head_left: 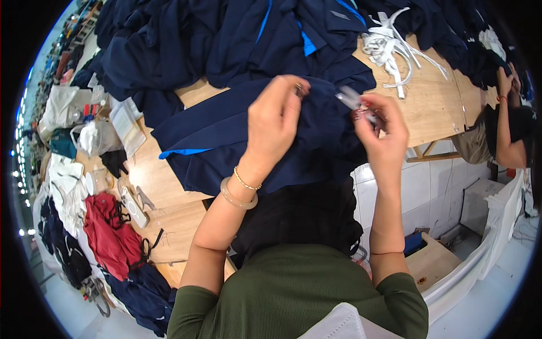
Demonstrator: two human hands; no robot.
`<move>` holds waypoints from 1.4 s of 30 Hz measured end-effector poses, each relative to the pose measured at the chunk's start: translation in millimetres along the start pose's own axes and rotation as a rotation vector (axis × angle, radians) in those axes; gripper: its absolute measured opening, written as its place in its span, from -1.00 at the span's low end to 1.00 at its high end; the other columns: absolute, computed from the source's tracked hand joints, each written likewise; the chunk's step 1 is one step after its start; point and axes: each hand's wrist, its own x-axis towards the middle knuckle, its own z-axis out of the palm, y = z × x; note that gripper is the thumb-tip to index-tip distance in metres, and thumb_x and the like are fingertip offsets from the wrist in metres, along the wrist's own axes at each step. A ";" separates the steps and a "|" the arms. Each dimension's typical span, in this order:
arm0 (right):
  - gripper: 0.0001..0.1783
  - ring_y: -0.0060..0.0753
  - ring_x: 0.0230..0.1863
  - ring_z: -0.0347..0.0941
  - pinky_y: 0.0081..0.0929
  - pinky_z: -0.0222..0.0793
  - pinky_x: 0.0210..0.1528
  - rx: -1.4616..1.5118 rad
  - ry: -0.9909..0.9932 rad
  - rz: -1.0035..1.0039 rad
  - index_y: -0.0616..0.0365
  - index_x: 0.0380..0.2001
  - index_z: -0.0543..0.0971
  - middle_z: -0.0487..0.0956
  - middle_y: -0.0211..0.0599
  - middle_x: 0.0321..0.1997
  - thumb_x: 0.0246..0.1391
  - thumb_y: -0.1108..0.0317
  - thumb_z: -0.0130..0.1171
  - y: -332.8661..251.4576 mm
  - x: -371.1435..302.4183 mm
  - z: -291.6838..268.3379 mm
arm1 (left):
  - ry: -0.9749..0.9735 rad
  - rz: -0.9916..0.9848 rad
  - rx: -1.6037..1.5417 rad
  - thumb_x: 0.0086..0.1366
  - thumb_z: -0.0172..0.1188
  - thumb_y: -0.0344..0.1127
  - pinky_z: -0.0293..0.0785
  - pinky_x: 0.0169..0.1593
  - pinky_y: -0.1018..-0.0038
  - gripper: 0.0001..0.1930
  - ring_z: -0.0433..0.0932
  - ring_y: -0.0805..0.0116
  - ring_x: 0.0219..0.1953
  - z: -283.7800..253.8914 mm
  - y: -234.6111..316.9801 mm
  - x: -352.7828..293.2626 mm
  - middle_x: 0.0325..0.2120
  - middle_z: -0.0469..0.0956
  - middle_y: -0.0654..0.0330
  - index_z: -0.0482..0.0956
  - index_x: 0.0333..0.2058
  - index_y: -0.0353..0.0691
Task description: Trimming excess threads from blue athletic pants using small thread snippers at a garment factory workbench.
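A dark navy garment (226, 121) with a bright blue trim (186, 152) lies across the table edge and my lap. My left hand (275, 116) is raised over its middle, thumb and fingers pinched together; what they hold, if anything, is too small to make out. To its right, my right hand (384, 124) is closed around a small, shiny tool that looks like thread snips (351, 98), its pale tip pointing left toward my left hand. Motion blurs the tool and the fingertips. The two hands are apart.
Navy garments (169, 45) are heaped along the far side. White strips (387, 51) lie on the wooden table (435, 107). At left are a red bag (110, 234), a white phone (134, 206) and plastic bags (99, 135). Another person's arm (502, 118) shows at far right.
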 end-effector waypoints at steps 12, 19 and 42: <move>-0.75 -0.26 -0.11 0.53 -0.36 0.49 -0.08 0.903 -0.039 0.398 0.28 -0.10 0.37 0.52 -0.02 -0.09 0.25 0.33 -0.03 12.7 -0.9 71.1 | -0.019 -0.295 0.240 0.23 0.16 -0.42 0.39 0.07 0.37 -0.63 0.47 0.15 0.01 -51.7 -38.2 -61.2 -0.06 0.47 -0.03 0.37 0.01 -0.33; -0.82 -0.31 0.03 0.48 -0.46 0.41 0.05 0.700 0.018 0.363 0.25 -0.15 0.37 0.52 0.00 -0.04 0.27 0.37 -0.06 56.0 3.8 54.4 | -0.192 -0.209 0.636 0.06 0.33 -0.25 0.05 0.29 0.18 -0.30 0.18 0.02 0.25 -56.5 -57.2 -73.8 0.18 0.28 0.03 0.28 0.18 -0.23; -0.84 -0.35 0.01 0.48 -0.49 0.37 0.09 0.684 -0.007 0.336 0.25 -0.13 0.36 0.54 -0.01 -0.08 0.26 0.42 -0.07 61.2 2.8 63.5 | -0.453 -0.173 1.012 0.12 0.12 -0.28 -0.10 0.03 -0.57 -0.42 -0.14 -0.22 0.35 -41.8 -41.7 -64.1 0.36 -0.11 0.15 0.36 0.14 0.42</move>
